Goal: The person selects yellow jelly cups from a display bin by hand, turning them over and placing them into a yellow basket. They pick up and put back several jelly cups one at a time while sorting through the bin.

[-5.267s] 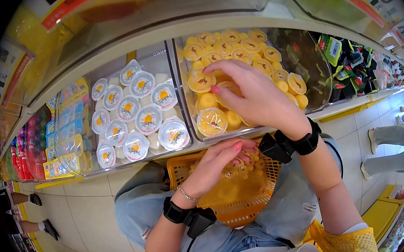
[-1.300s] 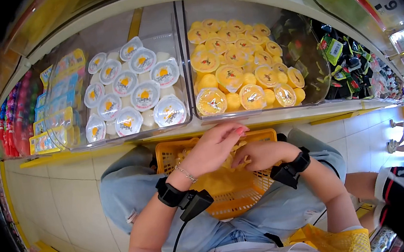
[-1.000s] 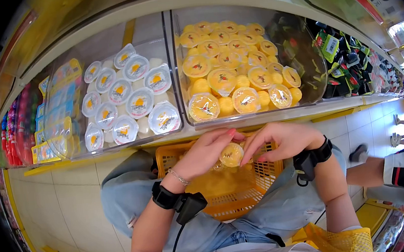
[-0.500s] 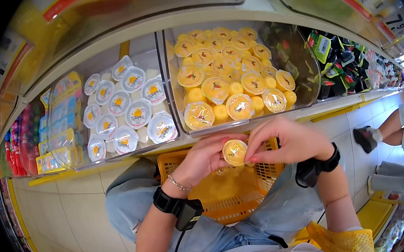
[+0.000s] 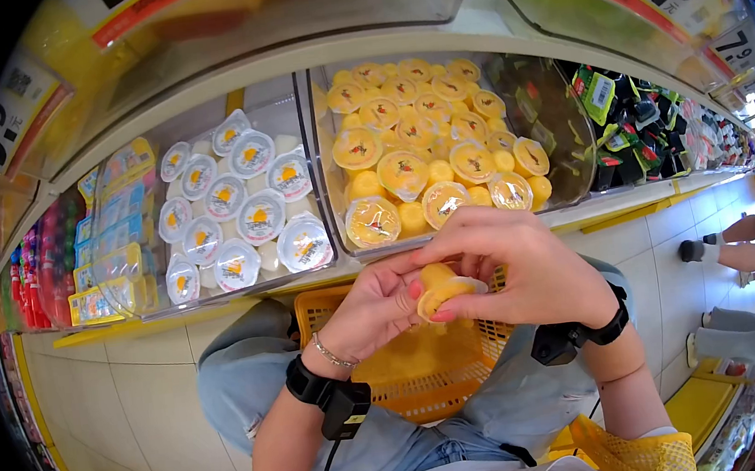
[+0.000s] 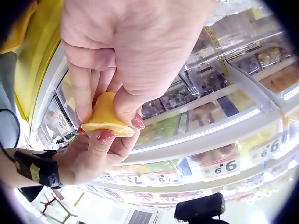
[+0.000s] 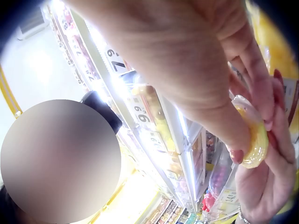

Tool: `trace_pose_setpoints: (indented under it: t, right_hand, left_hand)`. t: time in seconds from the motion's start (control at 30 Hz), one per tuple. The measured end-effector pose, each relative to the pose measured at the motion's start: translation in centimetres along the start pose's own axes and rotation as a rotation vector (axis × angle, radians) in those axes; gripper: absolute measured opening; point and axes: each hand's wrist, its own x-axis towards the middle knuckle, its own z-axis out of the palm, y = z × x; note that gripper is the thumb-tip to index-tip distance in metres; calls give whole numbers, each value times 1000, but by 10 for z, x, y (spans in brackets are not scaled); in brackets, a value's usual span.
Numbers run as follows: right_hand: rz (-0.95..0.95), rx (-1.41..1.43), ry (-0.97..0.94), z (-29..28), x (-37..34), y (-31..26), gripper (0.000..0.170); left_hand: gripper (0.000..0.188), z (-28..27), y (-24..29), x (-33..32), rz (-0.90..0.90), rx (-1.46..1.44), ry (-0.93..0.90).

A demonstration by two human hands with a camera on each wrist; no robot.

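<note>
Over the basket, both hands hold one yellow jelly cup [image 5: 441,286], tilted so its body points up and its foil lid faces down toward the person. My left hand [image 5: 368,303] pinches it from the left, thumb against the cup's side. From the right, my right hand [image 5: 532,261] grips it too, its thumb at the lid's rim. The left wrist view shows the cup [image 6: 105,112] with its flared lid edge between the two thumbs. In the right wrist view its shiny lid [image 7: 257,144] shows beside the right thumb.
An orange basket [image 5: 427,403] stands between the person's knees, yellow cups inside. Ahead, a clear bin of yellow jelly cups [image 5: 403,173] adjoins one of white jelly cups [image 5: 260,216]. Dark-wrapped packs [image 5: 634,139] lie farther right. A shelf edge [image 5: 276,60] with price tags overhangs the bins.
The right hand has come from the yellow bin to the basket. A jelly cup has come up between the hands and been turned from lid-up to tilted, with the right hand closing around it.
</note>
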Motion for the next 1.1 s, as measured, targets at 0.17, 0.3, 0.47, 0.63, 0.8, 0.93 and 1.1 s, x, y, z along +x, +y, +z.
trace_pose_setpoints:
  t: [0.17,0.3,0.47,0.63,0.8,0.93,1.1]
  right_hand:
    - [-118,-33,-55,8,4,8,37]
    - [-73,-70,-92,11,6,9,37]
    - [-64,-36,-19,-3,12,-3,31]
    - [-141,-93,371,-16,30,16,22]
    - [-97,-163,594,-32,49,28,22]
    - [-14,-36,605,-32,55,36,26]
    - [6,-303,579,-23,57,46,36]
  left_hand:
    - [67,-8,-4,2,7,197,-17]
    - [71,-6,-4,3,33,249,-27]
    - [65,11,-1,3,67,170,-38]
    - [62,13,3,7,11,196,-112]
    - [68,12,0,5,23,260,-89]
    - [62,9,2,4,30,235,-98]
    - [54,7,0,5,34,200,-101]
